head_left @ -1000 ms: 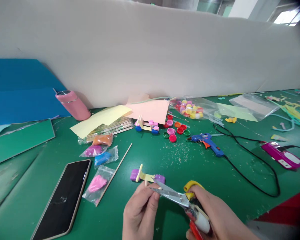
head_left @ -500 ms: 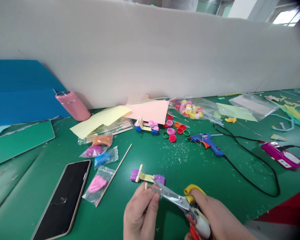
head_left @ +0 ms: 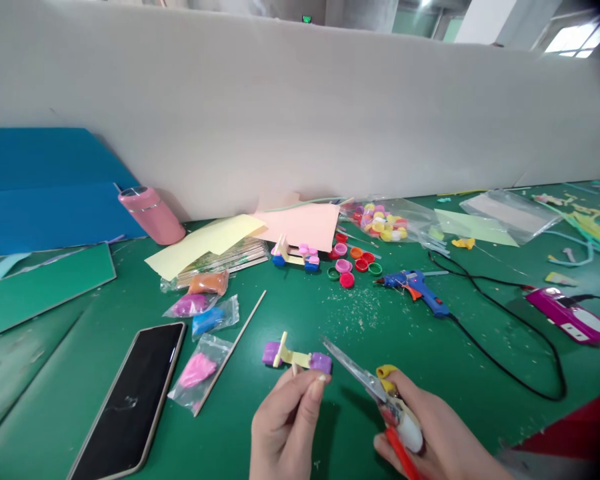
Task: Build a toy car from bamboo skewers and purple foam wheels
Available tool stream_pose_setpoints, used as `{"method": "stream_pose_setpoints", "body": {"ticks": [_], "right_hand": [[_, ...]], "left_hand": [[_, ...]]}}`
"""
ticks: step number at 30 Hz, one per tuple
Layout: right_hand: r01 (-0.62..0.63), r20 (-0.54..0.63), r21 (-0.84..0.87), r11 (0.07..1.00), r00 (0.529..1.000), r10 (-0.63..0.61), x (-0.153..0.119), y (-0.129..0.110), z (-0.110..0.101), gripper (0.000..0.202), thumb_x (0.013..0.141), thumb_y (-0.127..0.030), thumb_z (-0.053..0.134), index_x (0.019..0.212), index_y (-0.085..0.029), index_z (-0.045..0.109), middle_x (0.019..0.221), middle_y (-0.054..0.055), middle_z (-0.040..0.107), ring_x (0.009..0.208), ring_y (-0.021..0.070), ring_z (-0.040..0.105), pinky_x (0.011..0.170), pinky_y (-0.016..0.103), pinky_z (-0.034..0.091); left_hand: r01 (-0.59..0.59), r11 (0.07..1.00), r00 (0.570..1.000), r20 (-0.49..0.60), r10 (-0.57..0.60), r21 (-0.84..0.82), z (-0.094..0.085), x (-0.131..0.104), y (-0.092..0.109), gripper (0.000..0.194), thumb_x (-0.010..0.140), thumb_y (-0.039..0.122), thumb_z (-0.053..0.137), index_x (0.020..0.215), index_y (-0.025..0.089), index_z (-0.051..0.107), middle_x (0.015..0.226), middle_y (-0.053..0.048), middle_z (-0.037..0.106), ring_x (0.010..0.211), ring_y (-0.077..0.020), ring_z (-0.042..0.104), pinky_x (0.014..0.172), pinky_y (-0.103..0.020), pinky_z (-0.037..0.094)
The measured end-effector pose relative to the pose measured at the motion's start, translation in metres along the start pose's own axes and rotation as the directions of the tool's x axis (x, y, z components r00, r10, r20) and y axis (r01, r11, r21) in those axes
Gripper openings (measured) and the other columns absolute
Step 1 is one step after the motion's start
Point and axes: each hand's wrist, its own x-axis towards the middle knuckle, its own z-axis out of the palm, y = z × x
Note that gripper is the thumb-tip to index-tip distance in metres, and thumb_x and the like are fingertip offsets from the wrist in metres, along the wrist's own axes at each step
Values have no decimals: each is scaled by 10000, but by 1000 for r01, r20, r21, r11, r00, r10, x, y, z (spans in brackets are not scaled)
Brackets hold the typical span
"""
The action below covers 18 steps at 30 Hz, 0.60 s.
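Observation:
My left hand [head_left: 287, 423], at the lower middle, pinches a small pale stick [head_left: 295, 368] whose end shows above the fingers. My right hand [head_left: 430, 427] is wrapped round scissors [head_left: 363, 380] with yellow and red handles. Their blades look closed and point up and left, apart from my left fingers. Just beyond my left hand lies a small piece [head_left: 297, 359] with purple blocks at both ends, a pale yellow bar between them and an upright yellow strip. A similar blue and pink piece [head_left: 296, 257] stands farther back.
A phone [head_left: 130, 400], clay bags [head_left: 197, 370] and a thin stick [head_left: 233, 350] lie left. Coloured caps [head_left: 347, 280], a blue glue gun [head_left: 417, 289] and its black cable are right, with a magenta power strip [head_left: 570, 315]. A pink bottle [head_left: 153, 215] leans behind.
The scissors have moved right, away from my left fingers, and their blades have come together. My left hand still pinches the pale stick. The view has shifted slightly.

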Motion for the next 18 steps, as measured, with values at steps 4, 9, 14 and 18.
{"method": "stream_pose_setpoints", "body": {"ticks": [4, 9, 14, 18], "right_hand": [[41, 8, 9, 999, 999, -41, -3, 0, -4, 291, 625, -215, 592, 875, -225, 442, 647, -35, 596, 516, 124, 528, 472, 194, 371], [43, 5, 66, 997, 999, -43, -2, 6, 5, 294, 583, -196, 601, 821, -235, 435, 640, -40, 605, 479, 117, 542, 440, 193, 357], [48, -20, 2, 999, 999, -48, -2, 3, 2, 221, 600, -233, 616, 736, -236, 442, 672, -8, 620, 513, 146, 552, 446, 215, 362], [36, -16, -108, 994, 999, -38, -1, 6, 1, 207, 632, -307, 636, 720, -228, 467, 645, -3, 620, 510, 158, 547, 454, 226, 362]], "left_hand": [[56, 998, 998, 34, -56, 10, -1, 1, 0, 128, 769, 194, 573, 707, 212, 684, 604, 12, 542, 551, -124, 450, 515, -211, 372], [35, 999, 998, 47, -37, 26, -1, 0, 2, 158, 766, 197, 565, 635, 191, 654, 591, 7, 518, 559, -135, 437, 526, -218, 365], [59, 998, 998, 28, -60, 37, -1, 1, 3, 193, 767, 193, 562, 579, 193, 604, 565, 14, 458, 547, -133, 404, 533, -225, 351], [60, 998, 995, 77, -61, 14, -1, 2, 4, 207, 761, 205, 577, 554, 194, 591, 550, 18, 437, 542, -131, 393, 528, -229, 341]]}}
